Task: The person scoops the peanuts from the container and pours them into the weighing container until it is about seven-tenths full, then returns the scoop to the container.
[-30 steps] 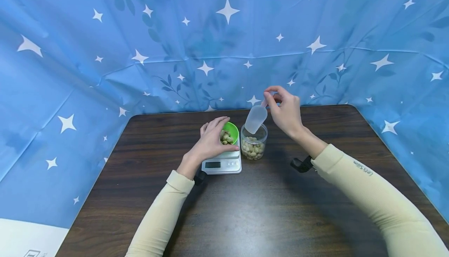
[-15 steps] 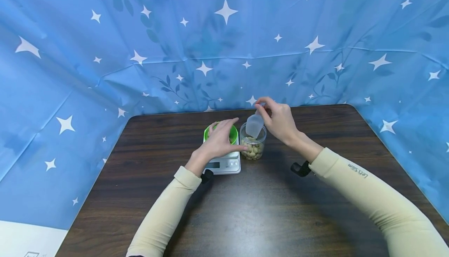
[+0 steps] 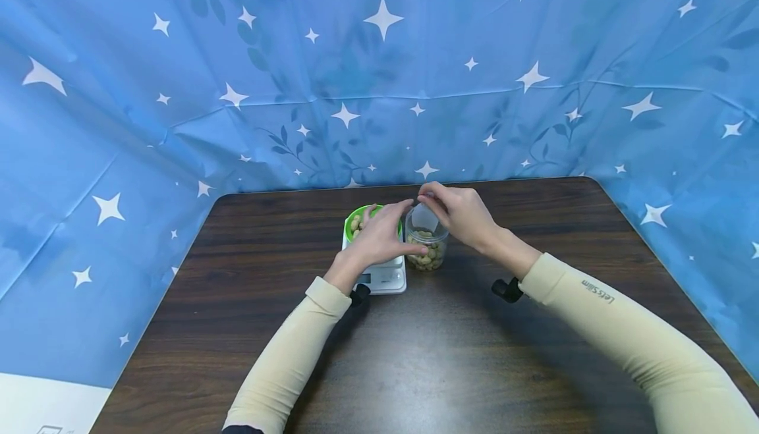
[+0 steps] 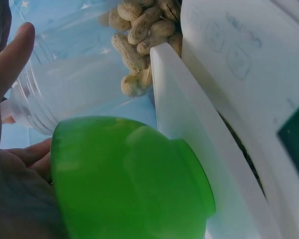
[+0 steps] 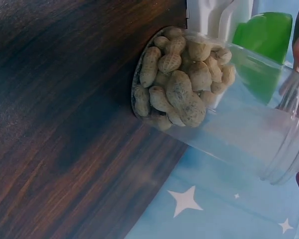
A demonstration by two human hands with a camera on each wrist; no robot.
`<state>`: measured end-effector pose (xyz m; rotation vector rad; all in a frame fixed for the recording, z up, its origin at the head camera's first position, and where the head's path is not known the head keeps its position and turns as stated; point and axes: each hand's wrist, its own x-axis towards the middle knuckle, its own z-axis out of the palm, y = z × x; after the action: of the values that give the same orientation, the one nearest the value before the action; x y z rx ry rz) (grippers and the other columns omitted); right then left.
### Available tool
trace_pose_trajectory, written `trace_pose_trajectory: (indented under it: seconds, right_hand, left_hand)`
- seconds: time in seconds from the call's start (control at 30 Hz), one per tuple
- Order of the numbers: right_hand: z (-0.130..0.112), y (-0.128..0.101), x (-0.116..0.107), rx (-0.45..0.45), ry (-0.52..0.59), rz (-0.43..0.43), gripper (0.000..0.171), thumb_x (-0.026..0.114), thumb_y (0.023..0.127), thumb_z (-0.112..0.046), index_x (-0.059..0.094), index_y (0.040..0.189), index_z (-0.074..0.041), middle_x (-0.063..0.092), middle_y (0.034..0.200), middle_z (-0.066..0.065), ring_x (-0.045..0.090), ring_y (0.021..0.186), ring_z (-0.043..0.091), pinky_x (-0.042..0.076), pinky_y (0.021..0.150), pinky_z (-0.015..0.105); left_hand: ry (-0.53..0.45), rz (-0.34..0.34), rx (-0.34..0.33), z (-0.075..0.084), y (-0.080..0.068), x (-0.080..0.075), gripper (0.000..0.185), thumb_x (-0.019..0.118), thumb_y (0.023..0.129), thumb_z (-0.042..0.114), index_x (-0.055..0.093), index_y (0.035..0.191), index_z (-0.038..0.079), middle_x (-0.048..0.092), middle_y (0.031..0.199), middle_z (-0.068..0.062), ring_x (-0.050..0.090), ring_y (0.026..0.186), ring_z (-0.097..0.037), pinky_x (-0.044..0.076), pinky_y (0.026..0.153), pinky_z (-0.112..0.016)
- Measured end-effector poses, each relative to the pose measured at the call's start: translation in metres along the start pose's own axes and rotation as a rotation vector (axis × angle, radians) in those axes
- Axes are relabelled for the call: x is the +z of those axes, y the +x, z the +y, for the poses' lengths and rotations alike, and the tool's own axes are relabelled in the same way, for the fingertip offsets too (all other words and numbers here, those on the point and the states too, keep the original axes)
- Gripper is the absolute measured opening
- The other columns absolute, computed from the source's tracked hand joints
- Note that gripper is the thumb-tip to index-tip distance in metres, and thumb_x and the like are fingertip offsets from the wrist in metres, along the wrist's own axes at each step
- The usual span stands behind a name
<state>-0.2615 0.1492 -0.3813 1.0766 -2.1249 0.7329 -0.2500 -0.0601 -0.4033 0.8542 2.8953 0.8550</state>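
My right hand [image 3: 465, 215] pinches the handle of a translucent scoop [image 3: 425, 219], whose cup is lowered into a clear jar [image 5: 234, 129]. Unshelled peanuts [image 5: 177, 92] fill the bottom part of that jar. Over the right side of a green bowl [image 4: 122, 174] is my left hand [image 3: 381, 235], fingers spread and thumb stretched out across the jar's near side in the head view. Several peanuts [image 3: 356, 223] show inside the bowl, partly hidden by the left hand. Under the bowl is a white kitchen scale [image 3: 387, 282], its display mostly covered by the left wrist.
Jar and scale stand side by side near the back edge of a dark wooden table [image 3: 474, 348]. Behind it hangs a blue star-patterned cloth [image 3: 284, 58]. Black straps [image 3: 508, 289] circle both wrists.
My right hand has moved down and left, lowering the scoop deeper into the jar. The left hand has shifted right from the bowl toward the jar, uncovering the bowl's left side.
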Motion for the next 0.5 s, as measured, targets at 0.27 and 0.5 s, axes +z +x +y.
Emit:
trace_pose_trajectory:
  seconds: [0.27,0.5]
  right_hand:
    - [0.0007,-0.0041,0.0063,0.020,0.037,-0.067,0.010,0.070,0.097,-0.003,0.067,0.106,-0.003,0.072,0.084,0.007,0.063,0.056,0.013,0.052,0.053,0.031]
    - [0.0020,-0.0036,0.0095,0.021,0.051,-0.106,0.009,0.069,0.098,-0.004,0.066,0.107,-0.005,0.073,0.085,0.007,0.065,0.059,0.014,0.052,0.055,0.030]
  left_hand:
    - [0.027,-0.007,-0.006,0.0031,0.0034,0.0022,0.095,0.086,0.080,0.053,0.044,0.154,0.012,0.058,0.144,-0.003,0.053,0.132,-0.021,0.015,0.116,-0.062]
    - [0.030,-0.010,-0.015,0.0031,0.0040,0.0027,0.089,0.086,0.081,0.051,0.047,0.150,0.010,0.063,0.138,-0.005,0.057,0.126,-0.022,0.017,0.115,-0.062]
